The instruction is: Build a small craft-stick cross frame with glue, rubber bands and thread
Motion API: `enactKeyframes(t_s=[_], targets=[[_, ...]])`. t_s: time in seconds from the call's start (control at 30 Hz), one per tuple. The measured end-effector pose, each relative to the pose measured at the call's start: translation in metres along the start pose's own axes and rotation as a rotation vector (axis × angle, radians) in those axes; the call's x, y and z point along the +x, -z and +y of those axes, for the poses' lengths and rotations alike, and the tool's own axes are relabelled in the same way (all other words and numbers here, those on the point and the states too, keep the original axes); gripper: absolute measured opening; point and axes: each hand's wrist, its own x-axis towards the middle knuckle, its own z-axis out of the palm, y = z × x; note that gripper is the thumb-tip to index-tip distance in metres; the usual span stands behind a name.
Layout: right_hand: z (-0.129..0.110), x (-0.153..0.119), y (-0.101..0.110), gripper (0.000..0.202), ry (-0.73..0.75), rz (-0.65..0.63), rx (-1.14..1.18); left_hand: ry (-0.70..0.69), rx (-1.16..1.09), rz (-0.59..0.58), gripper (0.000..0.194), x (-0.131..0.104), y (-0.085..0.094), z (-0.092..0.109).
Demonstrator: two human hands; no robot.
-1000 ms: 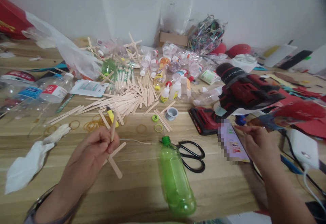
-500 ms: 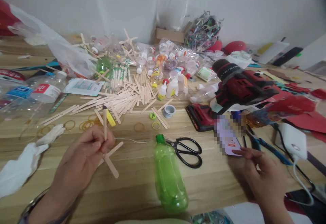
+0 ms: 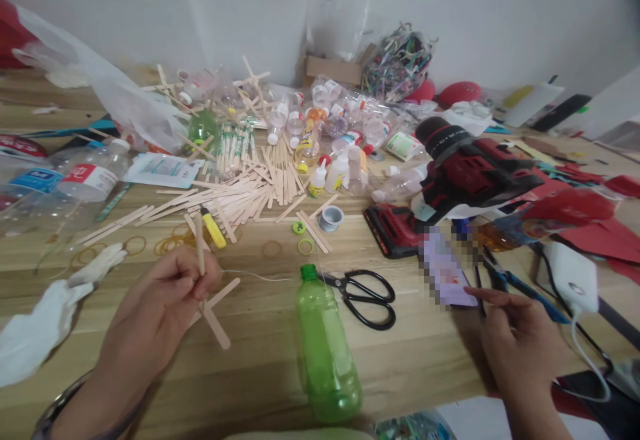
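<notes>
My left hand [image 3: 155,313] pinches a cross of wooden craft sticks [image 3: 216,325], one stick pointing up above the fingers. From beside those fingers a thin pale thread [image 3: 257,275] runs right across the table. My right hand [image 3: 520,340] holds nothing; its index finger reaches out over the lower edge of a phone with a lilac screen [image 3: 453,280], partly blurred out, while the other fingers curl. Between my hands lies a green plastic bottle [image 3: 327,350], uncapped, its neck pointing away from me. Black-handled scissors [image 3: 373,300] rest right beside its neck.
A red and black cordless drill [image 3: 470,167] stands behind the phone. Pliers [image 3: 525,290] and a white charger with a cable [image 3: 573,277] lie at right. Loose craft sticks [image 3: 240,200], a wire spool [image 3: 331,218], a yellow cutter [image 3: 214,228] and several bottles spread behind.
My right index fingertip has shifted slightly along the phone's lower edge. The left hand keeps its pinch on the craft sticks. The whole view has moved slightly.
</notes>
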Motion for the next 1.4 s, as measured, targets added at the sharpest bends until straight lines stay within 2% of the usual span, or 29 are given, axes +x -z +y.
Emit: enactKeyframes(t_s=[0.17, 0.27, 0.57, 0.83, 1.1, 1.4], targets=[[-0.004, -0.002, 0.002, 0.023, 0.08, -0.051, -0.094, 0.019, 0.006, 0.028, 0.017, 0.003, -0.001, -0.001], [-0.007, 0.001, 0.001, 0.027, 0.055, -0.037, -0.138, 0.023, 0.014, 0.035, 0.017, 0.004, -0.003, 0.0], [-0.018, 0.011, -0.001, 0.03, 0.007, -0.111, -0.242, 0.02, 0.027, 0.043, 0.016, 0.001, -0.001, -0.002], [-0.014, 0.01, -0.002, 0.023, 0.053, -0.119, -0.231, 0.022, 0.022, 0.062, 0.014, 0.002, -0.003, 0.0], [-0.003, 0.011, -0.007, 0.02, 0.233, -0.232, -0.101, 0.018, 0.04, 0.048, 0.016, 0.001, 0.0, -0.002], [0.002, 0.012, -0.009, 0.023, 0.215, -0.199, -0.121, 0.062, 0.004, 0.031, 0.017, 0.001, -0.001, -0.001]])
